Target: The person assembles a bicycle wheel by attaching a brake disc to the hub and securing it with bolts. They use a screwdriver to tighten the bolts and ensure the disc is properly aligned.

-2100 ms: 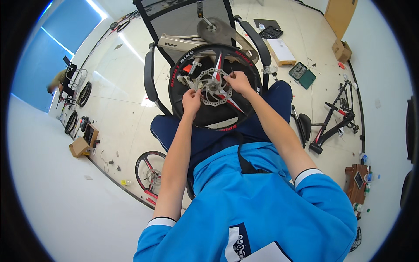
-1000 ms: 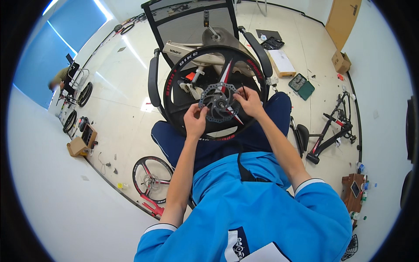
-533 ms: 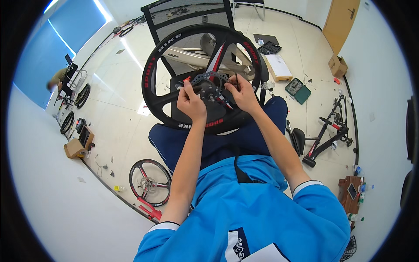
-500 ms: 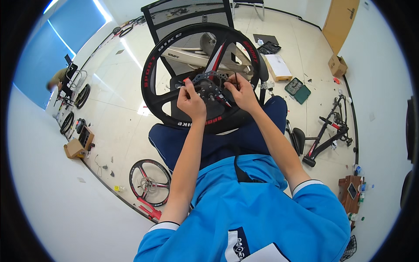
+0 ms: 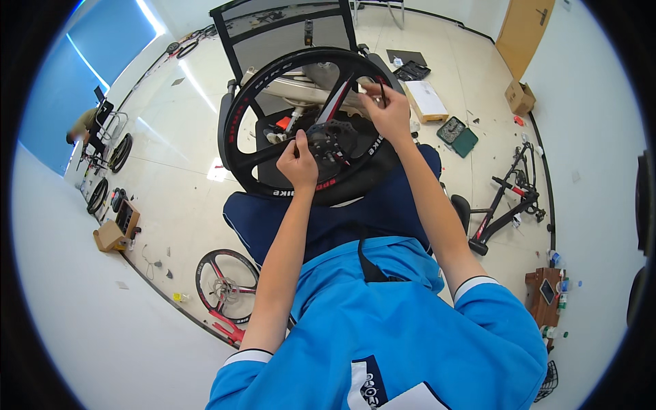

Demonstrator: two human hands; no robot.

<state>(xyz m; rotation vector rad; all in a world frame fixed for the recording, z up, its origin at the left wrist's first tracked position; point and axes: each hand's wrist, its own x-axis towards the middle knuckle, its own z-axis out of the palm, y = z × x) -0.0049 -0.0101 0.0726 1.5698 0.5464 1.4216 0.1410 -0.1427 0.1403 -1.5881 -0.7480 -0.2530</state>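
Observation:
A black bicycle wheel (image 5: 240, 147) with red-and-white accented spokes lies tilted over my lap and a chair seat. At its middle a perforated brake disc (image 5: 347, 130) sits around the hub. My left hand (image 5: 298, 164) is closed, thumb and finger pinched together at the left edge of the disc; anything between the fingertips is too small to name. Away from the hub, near the upper right rim, my right hand (image 5: 391, 116) grips a thin dark hex key (image 5: 383, 94), slightly blurred. A small orange-red piece (image 5: 283, 123) shows behind the wheel, beside the left spoke.
Behind the wheel stands a mesh-backed chair (image 5: 273, 37) with a pale bike frame (image 5: 287, 87) on it. To the right lie a green tool case (image 5: 465, 141), a white box (image 5: 426, 101) and a dark bike frame (image 5: 502, 219). Another wheel (image 5: 199, 273) lies left. A person (image 5: 85, 123) is far left.
My right hand has lifted from the disc up and right toward the rim with the hex key. My left hand stays by the disc. The view and wheel have shifted slightly.

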